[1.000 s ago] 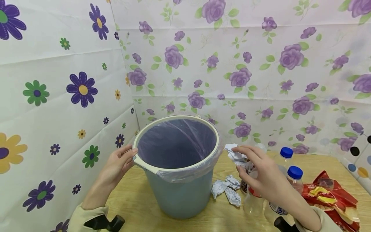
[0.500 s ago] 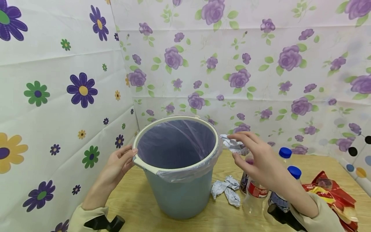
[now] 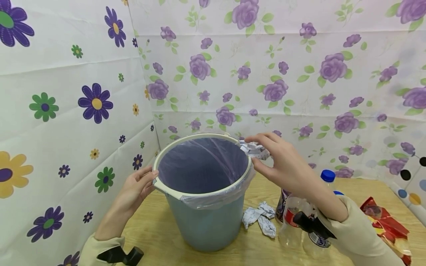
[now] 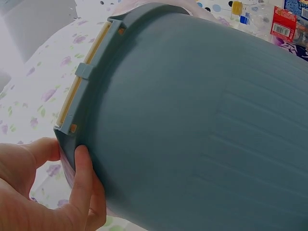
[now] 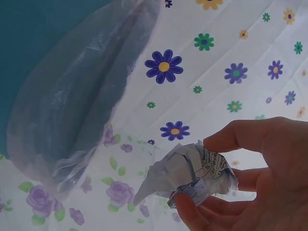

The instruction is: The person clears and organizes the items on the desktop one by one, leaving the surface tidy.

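A blue-grey trash can (image 3: 206, 225) with a cream rim and a clear plastic bag (image 3: 213, 201) lining it stands on the table. My left hand (image 3: 134, 192) pinches its rim at the left side; in the left wrist view the thumb and fingers (image 4: 83, 175) close on the edge. In my right hand (image 3: 283, 162) is a crumpled piece of paper (image 3: 254, 149), held between thumb and fingers at the can's right rim. Printed text shows on this paper in the right wrist view. More crumpled paper (image 3: 259, 216) lies on the table right of the can.
Right of the can stand a dark can (image 3: 282, 205), a clear bottle with a red label (image 3: 293, 225) and blue-capped bottles (image 3: 327, 176), partly behind my right arm. A red snack bag (image 3: 387, 225) lies farther right. Floral cloth walls border the table's left and back.
My right hand has moved left and up with the crumpled paper, from above the bottles to the can's right rim. The left hand and the can have stayed in place.
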The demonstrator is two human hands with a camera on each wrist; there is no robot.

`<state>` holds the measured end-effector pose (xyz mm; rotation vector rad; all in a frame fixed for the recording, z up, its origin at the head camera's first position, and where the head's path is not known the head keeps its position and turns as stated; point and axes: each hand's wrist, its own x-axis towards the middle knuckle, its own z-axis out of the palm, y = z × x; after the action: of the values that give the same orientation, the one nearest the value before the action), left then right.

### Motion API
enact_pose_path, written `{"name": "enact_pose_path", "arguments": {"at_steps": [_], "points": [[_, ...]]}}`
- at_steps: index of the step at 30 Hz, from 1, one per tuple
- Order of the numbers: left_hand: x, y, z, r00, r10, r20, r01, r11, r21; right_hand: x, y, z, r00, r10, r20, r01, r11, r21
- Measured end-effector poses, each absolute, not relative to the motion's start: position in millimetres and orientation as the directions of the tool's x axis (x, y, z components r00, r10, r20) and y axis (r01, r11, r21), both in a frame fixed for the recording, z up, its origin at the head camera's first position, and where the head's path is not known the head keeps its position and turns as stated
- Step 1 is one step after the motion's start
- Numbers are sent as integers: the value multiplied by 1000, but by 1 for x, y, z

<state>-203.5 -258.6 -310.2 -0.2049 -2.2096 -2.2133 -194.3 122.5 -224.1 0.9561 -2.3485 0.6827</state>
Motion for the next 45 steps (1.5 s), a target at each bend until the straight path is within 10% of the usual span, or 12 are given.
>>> {"name": "enact_pose_path", "arguments": {"at_steps": [20, 27, 45], "points": [[-204, -259, -311, -993, 81, 82, 80, -16, 997, -212, 73, -206, -464, -589, 661, -848, 512, -139], [-204, -259, -311, -993, 89, 81, 80, -17, 997, -216, 69, -209, -507, -606, 613, -833, 526, -168], [-203, -259, -309, -991, 95, 90, 89, -21, 996, -220, 113, -272, -387, -306, 870, -815, 554, -167]]}}
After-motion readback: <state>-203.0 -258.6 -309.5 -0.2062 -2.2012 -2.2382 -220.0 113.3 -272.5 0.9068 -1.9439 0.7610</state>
